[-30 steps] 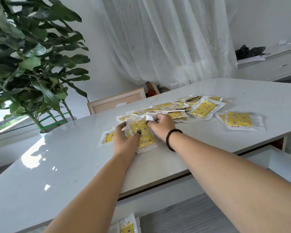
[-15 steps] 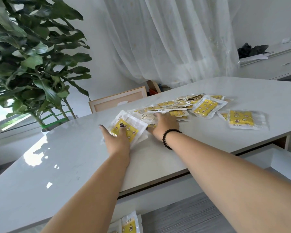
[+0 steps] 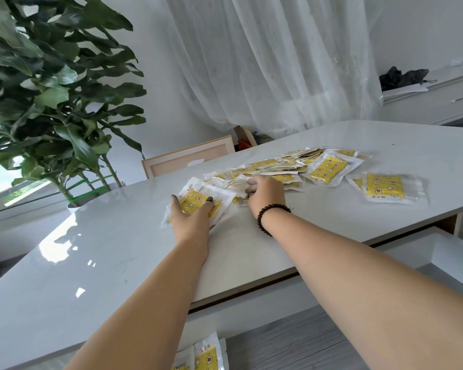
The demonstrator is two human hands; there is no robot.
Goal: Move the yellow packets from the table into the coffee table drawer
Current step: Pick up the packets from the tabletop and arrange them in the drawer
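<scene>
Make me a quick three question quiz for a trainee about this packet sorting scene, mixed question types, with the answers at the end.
1. True or false: the left hand lies on a small stack of packets.
2. Which wrist wears the black bead bracelet? A) left B) right
3. Fill in: below the table edge, some packets already lie in the open ____.

Key: 1 true; 2 B; 3 drawer. The right hand is curled on packets from the packet pile.

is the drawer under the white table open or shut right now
Open. The white drawer juts out below the white tabletop edge, and yellow star-printed packets lie inside it at the bottom of the view.
</scene>
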